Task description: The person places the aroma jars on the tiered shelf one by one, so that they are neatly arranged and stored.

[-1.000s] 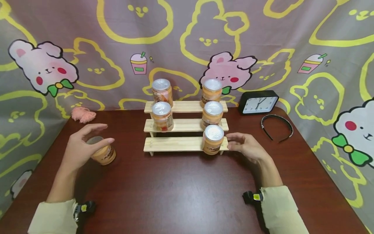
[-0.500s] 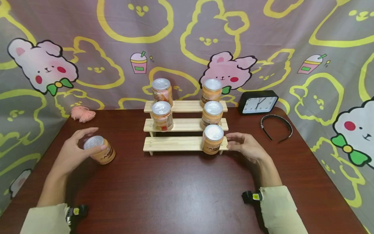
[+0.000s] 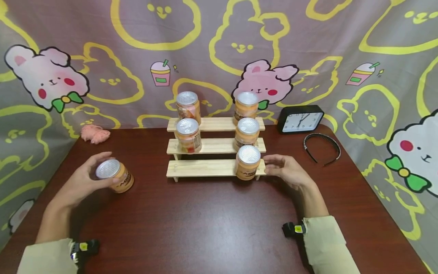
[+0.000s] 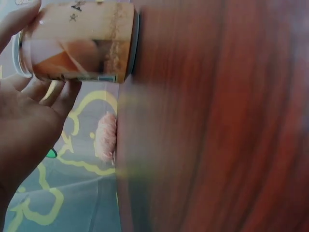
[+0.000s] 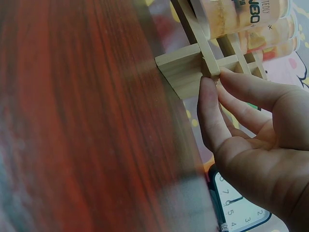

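My left hand (image 3: 80, 182) is around a can of fruit (image 3: 125, 180) standing on the left of the table, thumb on the near side and fingers on the far side. In the left wrist view the thumb lies near the silver-lidded end of this can (image 4: 82, 43). My right hand (image 3: 289, 171) pinches the right end of the lowest board of a three-step wooden display rack (image 3: 205, 168). The right wrist view shows thumb and fingertips at that board end (image 5: 210, 67). Close beside these fingers, another can (image 3: 247, 167) stands on the lowest step.
Two cans stand on the middle step, one left (image 3: 189, 140) and one right (image 3: 247, 135). The top step holds a left can (image 3: 188, 108) and a right can (image 3: 246, 108). A black clock (image 3: 301, 120) and a headband (image 3: 337, 148) lie right; a pink fluffy bundle (image 3: 95, 134) lies back left.
My left hand has moved down and left, closing in around the standing can. The right hand has stayed at the rack's end, and the rack and its cans have not moved.
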Motion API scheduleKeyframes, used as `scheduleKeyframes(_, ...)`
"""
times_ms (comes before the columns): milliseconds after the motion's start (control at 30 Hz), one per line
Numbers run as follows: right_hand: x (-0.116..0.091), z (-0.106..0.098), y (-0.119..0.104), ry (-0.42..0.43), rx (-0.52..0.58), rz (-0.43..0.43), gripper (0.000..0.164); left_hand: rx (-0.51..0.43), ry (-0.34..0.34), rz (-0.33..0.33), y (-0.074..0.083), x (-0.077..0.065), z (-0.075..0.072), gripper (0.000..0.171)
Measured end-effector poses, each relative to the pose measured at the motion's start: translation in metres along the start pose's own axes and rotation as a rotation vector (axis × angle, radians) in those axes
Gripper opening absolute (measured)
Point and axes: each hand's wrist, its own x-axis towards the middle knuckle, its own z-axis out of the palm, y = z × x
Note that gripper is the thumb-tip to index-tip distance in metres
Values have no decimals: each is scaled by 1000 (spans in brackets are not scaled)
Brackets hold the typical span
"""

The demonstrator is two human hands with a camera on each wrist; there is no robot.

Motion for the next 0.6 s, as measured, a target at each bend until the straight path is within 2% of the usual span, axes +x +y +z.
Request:
scheduleKeyframes(233, 1, -1, 0, -1, 8, -1, 51, -23, 36, 2, -3, -2, -2, 68)
scheduleKeyframes(433, 1, -1, 1, 0, 7, -2, 51, -44, 106, 28, -3, -4, 0, 61)
scheduleKeyframes(600, 1, 0, 1, -1, 4, -6, 50, -44, 150, 24, -1, -4, 1, 58)
